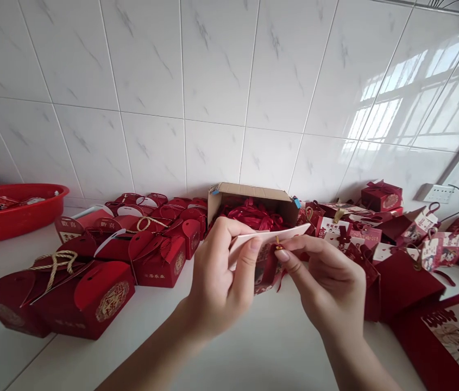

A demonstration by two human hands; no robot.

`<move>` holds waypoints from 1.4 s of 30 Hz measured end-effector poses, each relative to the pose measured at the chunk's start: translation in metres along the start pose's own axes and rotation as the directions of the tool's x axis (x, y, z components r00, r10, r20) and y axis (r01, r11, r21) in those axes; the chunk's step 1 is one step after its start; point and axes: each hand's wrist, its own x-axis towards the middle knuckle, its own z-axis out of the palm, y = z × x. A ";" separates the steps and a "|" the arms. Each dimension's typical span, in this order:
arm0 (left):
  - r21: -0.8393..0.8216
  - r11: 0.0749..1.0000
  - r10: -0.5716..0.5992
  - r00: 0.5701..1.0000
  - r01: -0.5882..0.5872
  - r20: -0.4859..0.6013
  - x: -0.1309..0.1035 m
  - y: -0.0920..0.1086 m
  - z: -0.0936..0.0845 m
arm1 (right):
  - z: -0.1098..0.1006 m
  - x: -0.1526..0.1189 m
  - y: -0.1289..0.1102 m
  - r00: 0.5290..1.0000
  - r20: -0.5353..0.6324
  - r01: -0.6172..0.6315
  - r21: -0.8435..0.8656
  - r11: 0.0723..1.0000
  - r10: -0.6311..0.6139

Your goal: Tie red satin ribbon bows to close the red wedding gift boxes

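My left hand (223,271) is closed on a gift box, pinching its pale card edge (284,233) between thumb and fingers. Below that edge hangs the dark red printed part of the gift box (268,267), with a strip of red ribbon. At the right side of the card, my right hand (331,277) pinches a small gold piece (278,247) between thumb and forefinger. A thin gold-coloured loop rises from it against the card. My fingers hide much of the box, and I cannot tell exactly what the gold piece is.
Behind my hands a cardboard carton (253,190) holds red ribbons (249,213). Red gift boxes (111,296) with cords stand at left, beside a red plastic basin (17,220). More printed boxes (410,279) crowd the right. A tiled wall and power strip (438,193) lie behind.
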 end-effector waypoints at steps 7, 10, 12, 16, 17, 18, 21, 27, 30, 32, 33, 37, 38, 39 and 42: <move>-0.049 0.997 0.062 0.998 -0.061 0.005 -0.003 0.000 0.001 | -0.001 0.003 0.000 0.988 -0.099 0.111 -0.071 0.991 -0.118; -0.103 0.990 0.093 0.996 -0.092 0.000 -0.003 0.000 0.002 | 0.002 0.006 0.004 0.951 -0.268 0.146 -0.055 0.988 -0.155; -0.162 0.980 0.118 0.993 -0.116 0.001 -0.004 0.001 0.002 | 0.004 0.007 0.005 0.955 -0.286 0.096 0.033 0.995 -0.083; -0.242 0.960 0.146 0.989 -0.137 0.016 -0.007 0.003 0.003 | 0.002 0.006 0.006 0.998 -0.023 -0.053 0.233 0.971 0.060; -0.244 0.960 0.147 0.989 -0.135 0.030 -0.007 0.003 0.003 | 0.000 0.005 0.006 0.998 0.016 -0.059 0.254 0.965 0.057; -0.241 0.961 0.148 0.988 -0.132 0.049 -0.007 0.004 0.003 | -0.001 0.004 0.006 0.999 0.027 -0.050 0.262 0.964 0.044; -0.187 0.972 0.164 0.980 -0.141 0.115 -0.006 0.001 0.005 | -0.004 0.004 0.005 0.999 -0.035 0.018 0.234 0.972 -0.010; 0.214 0.966 0.128 0.987 -0.147 0.101 -0.001 -0.005 0.005 | -0.007 0.008 0.004 0.989 -0.128 0.085 0.088 0.993 -0.073; 0.302 0.950 0.040 0.988 -0.083 0.147 0.003 -0.002 -0.004 | -0.010 0.010 0.005 0.988 -0.128 0.086 0.024 0.996 -0.082; 0.306 0.951 -0.023 0.984 -0.033 0.178 0.007 0.000 -0.013 | -0.014 0.011 0.005 0.988 -0.128 0.086 -0.021 0.996 -0.088; 0.299 0.954 -0.045 0.980 -0.015 0.194 0.010 0.001 -0.018 | -0.015 0.012 0.005 0.988 -0.127 0.088 -0.041 0.995 -0.093; 0.249 0.968 -0.039 0.969 -0.023 0.243 0.022 0.002 -0.037 | -0.020 0.014 0.005 0.988 -0.099 0.108 -0.080 0.991 -0.115; 0.209 0.978 -0.024 0.969 -0.029 0.245 0.025 0.002 -0.042 | -0.021 0.014 0.005 0.990 -0.077 0.115 -0.076 0.991 -0.121; 0.156 0.987 -0.008 0.971 -0.031 0.240 0.027 0.002 -0.046 | -0.021 0.015 0.004 0.991 -0.046 0.123 -0.067 0.990 -0.126; -0.019 0.999 0.041 0.981 -0.038 0.190 0.028 0.006 -0.054 | -0.020 0.015 0.004 0.987 0.067 0.150 -0.039 0.988 -0.147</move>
